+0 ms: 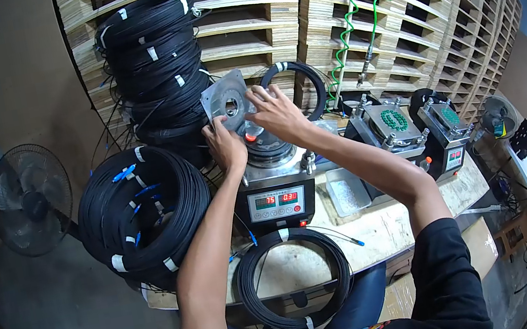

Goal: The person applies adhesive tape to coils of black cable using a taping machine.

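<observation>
A square metal plate (215, 99) with a round centre and a hole is tilted up above the polishing machine (277, 194). My left hand (227, 146) is closed on its lower edge, thumb on the near face. At the plate's right edge is my right hand (277, 114), its fingers bent. Under those fingers is a small clear object (251, 128) with a red-orange end; I cannot make out what it is. The machine's round top (270, 153) lies below both hands, and its front panel shows lit red digits. A coil of black cable (250, 294) lies in front of the machine.
Black cable coils stand in a tall stack (151, 68) and a wide pile (98, 225) at left. Two more machines with green-dotted tops (394, 120) and a clear tray (347, 193) are at right. Wooden pallets (228, 1) rise behind. A fan (34, 201) stands far left.
</observation>
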Motion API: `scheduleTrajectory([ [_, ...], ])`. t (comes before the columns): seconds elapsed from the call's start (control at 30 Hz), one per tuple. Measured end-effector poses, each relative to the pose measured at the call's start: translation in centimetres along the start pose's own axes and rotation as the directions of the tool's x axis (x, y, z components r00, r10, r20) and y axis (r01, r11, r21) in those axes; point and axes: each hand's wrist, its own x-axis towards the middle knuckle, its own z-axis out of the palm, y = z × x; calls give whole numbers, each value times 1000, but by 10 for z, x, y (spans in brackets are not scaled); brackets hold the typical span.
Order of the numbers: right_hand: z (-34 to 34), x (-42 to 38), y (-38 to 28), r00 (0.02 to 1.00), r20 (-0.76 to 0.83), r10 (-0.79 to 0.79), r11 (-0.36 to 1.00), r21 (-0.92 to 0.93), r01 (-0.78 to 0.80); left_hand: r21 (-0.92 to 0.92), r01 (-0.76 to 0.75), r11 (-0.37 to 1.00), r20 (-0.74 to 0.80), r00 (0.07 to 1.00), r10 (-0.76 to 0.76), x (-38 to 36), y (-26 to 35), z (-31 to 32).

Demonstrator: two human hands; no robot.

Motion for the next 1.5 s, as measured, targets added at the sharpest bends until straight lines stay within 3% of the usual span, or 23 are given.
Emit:
scheduleTrajectory([
  [0.1, 25, 15, 5, 996, -90, 0, 999, -42, -4, -35, 13, 999, -3, 1000, -13, 1, 2, -1],
  [0.17, 49, 21, 14, 992, -99, 83, 996, -7, -84, -3, 8, 1000, -15, 1000, -8, 1, 3, -2],
  [0.3, 59, 9, 40, 990, 23, 140, 985, -103, -137, 11, 13, 1000, 0, 1000, -13, 2, 1, -2],
  [0.57, 8, -30, 35, 999, 47, -9, 978, 207, -1, 20, -19, 1000, -21, 1000, 19, 2, 1, 0],
  [0.63, 11, -26, 20, 999, -6, 48, 980, 193, -46, 24, -6, 1000, -29, 1000, 7, 2, -1, 3],
  [0.7, 14, -20, 12, 988, 112, 106, 960, 249, -131, 27, -18, 999, -5, 1000, 19, 2, -2, 3],
  [0.8, 38, -26, 7, 973, 68, 222, 928, 293, -232, 29, -30, 999, 1, 1000, 30, 3, -2, 1],
  [0.87, 53, -40, 13, 887, 99, 451, 696, 583, -419, 29, -15, 999, -3, 1000, 15, 4, -1, -1],
  [0.9, 61, -48, 17, 886, 98, 453, 694, 584, -420, 24, 4, 1000, -1, 1000, -4, 3, 0, -1],
  [0.97, 79, -69, 25, 774, 117, 622, 359, 836, -415, 16, 24, 1000, 5, 1000, -25, 4, 3, -3],
  [1.0, 81, -81, 24, 709, 108, 696, 335, 825, -455, 10, 47, 999, 11, 999, -47, 3, 5, -4],
  [1.03, 83, -95, 21, 648, 26, 761, 274, 893, -357, -3, 63, 998, 6, 998, -63, 2, 8, -6],
  [1.13, 96, -138, 11, 567, 156, 809, 59, 938, -342, -4, 33, 999, -10, 999, -33, 4, 3, -2],
  [1.3, 98, -199, -35, 556, 223, 801, 77, 882, -465, -6, -15, 1000, -2, 1000, 15, 5, 0, -1],
  [1.37, 94, -214, -55, 538, 365, 760, -9, 833, -553, -13, -49, 999, -14, 999, 49, 4, -2, -1],
  [1.5, 120, -238, -104, 524, 402, 751, -68, 836, -544, -58, -19, 998, -36, 999, 17, 6, -1, 0],
])
